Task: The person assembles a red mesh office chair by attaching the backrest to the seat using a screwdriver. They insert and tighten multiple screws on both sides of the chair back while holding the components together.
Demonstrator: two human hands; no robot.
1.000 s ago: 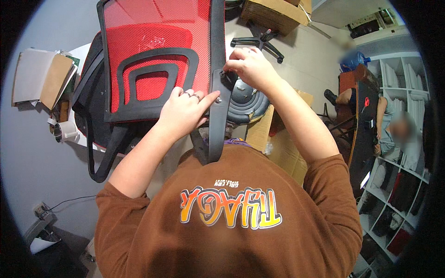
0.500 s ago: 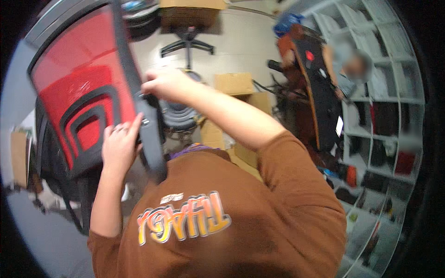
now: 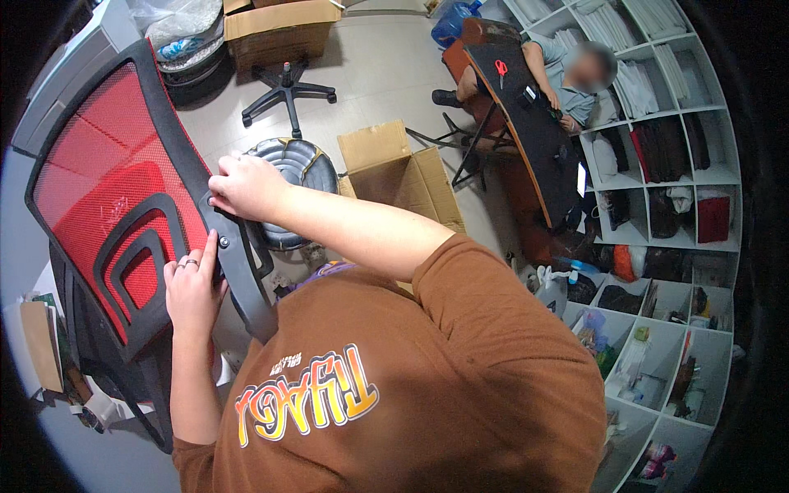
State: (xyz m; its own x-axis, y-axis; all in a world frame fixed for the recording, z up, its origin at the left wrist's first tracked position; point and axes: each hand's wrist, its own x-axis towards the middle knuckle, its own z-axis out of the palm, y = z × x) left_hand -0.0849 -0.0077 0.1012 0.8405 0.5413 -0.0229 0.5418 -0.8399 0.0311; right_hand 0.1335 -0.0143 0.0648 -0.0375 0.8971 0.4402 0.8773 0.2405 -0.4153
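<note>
At the left of the head view: chair backrest (image 3: 111,156), tilted, red mesh inside a black frame (image 3: 173,123). Along the lower right side of the frame: dark grey curved arm piece (image 3: 249,287), lower end running to the brown shirt (image 3: 468,386); cannot tell contact there. On the arm piece: bright bolt head (image 3: 223,242), exposed.

Left hand (image 3: 195,283): at the lower right corner of the backrest. Index finger straight, tip just beside the bolt head. Other fingers bent, ring on one. Thumb side partly hidden; cannot tell open or closed hold on the arm piece.

Right hand (image 3: 245,187): at the upper end of the arm piece, above the bolt head. Fingers curled close together. Fingertips partly hidden; cannot tell presence of a part between them.

Beyond the right hand: round grey cushioned seat (image 3: 300,164). Above the seat: five-legged black chair base (image 3: 288,97) on the floor. Right of the seat: open cardboard box (image 3: 374,149). Farther right: black-topped table (image 3: 530,135) with red scissors (image 3: 501,71), seated person (image 3: 563,70) behind, white shelving (image 3: 670,255) alongside.
</note>
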